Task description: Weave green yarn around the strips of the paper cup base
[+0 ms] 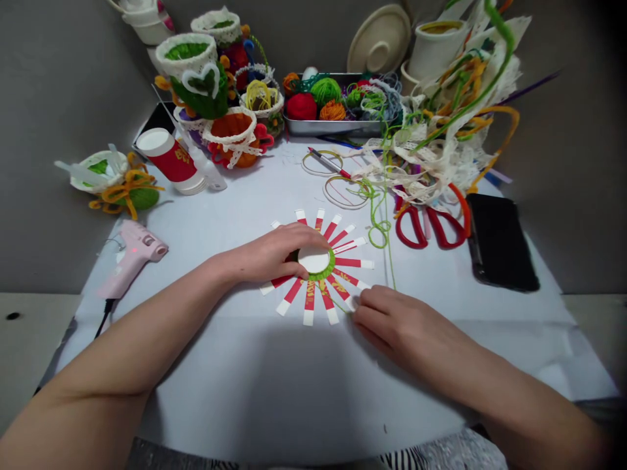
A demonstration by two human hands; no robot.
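Note:
A paper cup cut into red and white strips (309, 303) lies splayed like a sun on the table, around a round white base (313, 260). Green yarn (324, 269) is woven in a ring close about that base. My left hand (289, 251) grips the cup at its left side, thumb and fingers on the ring. At the lower right of the strips, my right hand (386, 320) is closed on the green yarn, which runs taut from the ring to its fingers. A loose green strand (390, 261) leads back from there toward the yarn pile.
Red-handled scissors (431, 228) and a black phone (502, 241) lie at right. A pink glue gun (132, 254) rests at left. Behind stand yarn-covered cups (189, 72), a red paper cup (171, 160), a metal tray (337, 127) of yarn balls and piled lace (441, 143).

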